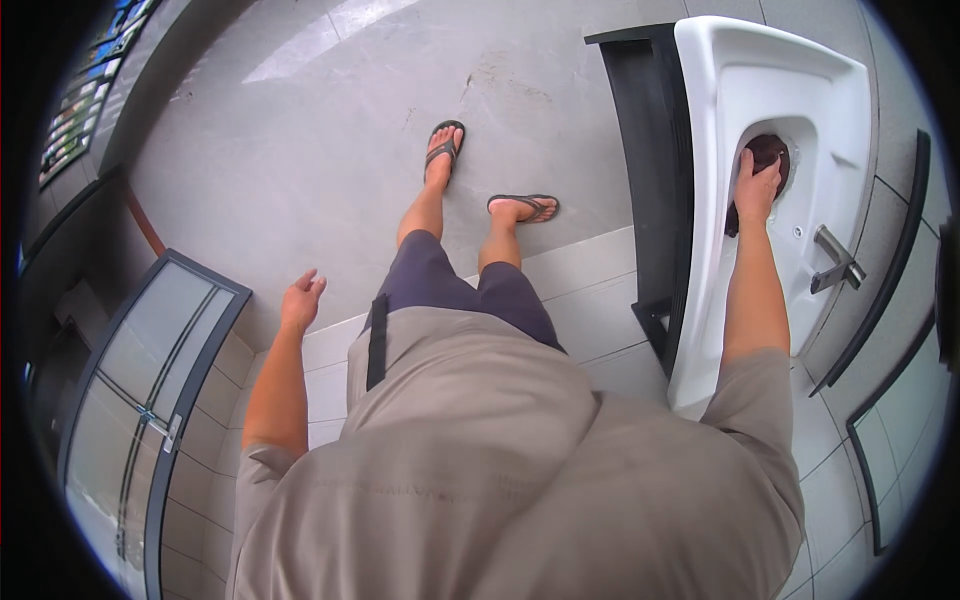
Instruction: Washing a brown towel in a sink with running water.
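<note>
My right hand (pixel 758 187) reaches down into the bowl of a white washbasin (pixel 700 140), its fingers closed on a wet-looking dark brown cloth (pixel 769 150). Part of that cloth hangs lower along the bowl's left side, below my fingers. A metal faucet (pixel 838 262) stands on the basin close to my right forearm. Away to the left, my left hand (pixel 300 298) hangs in the air over the floor with its fingers apart, and nothing is in it.
A black cabinet panel (pixel 655 170) runs along the basin's left side. Dark-framed mirrors (pixel 915 420) are on the right wall. To the left stands a glass door (pixel 150 370) with a dark frame and a metal handle. My feet in flip-flops (pixel 445 150) are on the grey floor.
</note>
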The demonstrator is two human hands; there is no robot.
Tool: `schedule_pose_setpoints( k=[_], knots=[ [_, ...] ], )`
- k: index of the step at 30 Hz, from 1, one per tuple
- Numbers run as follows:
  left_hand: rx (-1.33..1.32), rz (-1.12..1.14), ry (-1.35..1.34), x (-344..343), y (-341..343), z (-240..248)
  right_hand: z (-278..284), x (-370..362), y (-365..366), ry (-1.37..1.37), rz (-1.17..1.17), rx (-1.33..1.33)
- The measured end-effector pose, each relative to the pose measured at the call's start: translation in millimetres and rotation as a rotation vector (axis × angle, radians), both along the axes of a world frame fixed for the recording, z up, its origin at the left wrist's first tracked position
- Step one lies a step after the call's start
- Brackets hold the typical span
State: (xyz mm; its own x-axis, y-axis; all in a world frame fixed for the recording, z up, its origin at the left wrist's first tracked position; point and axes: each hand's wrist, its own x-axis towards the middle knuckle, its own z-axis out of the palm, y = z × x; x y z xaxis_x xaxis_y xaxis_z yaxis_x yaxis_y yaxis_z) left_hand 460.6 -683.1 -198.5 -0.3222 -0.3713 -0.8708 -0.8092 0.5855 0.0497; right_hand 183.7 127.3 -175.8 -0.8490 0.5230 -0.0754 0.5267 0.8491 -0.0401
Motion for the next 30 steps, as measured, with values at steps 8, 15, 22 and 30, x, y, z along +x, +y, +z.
schedule_pose_setpoints(
  k=[8,15,22,30],
  knots=[
    [0.147,-0.117,-0.072,16,11,-7,1,56,32,-0.247,-0.074,0.118],
    [0.192,0.229,0.036,-44,-6,-16,10,164,94,-0.378,-0.237,-0.081],
    [0.227,0.186,0.081,-52,14,-24,40,221,66,-0.517,-0.37,-0.161],
    [0.213,0.08,0.044,-49,34,-27,84,154,7,-0.412,-0.636,-0.823]
  ],
)
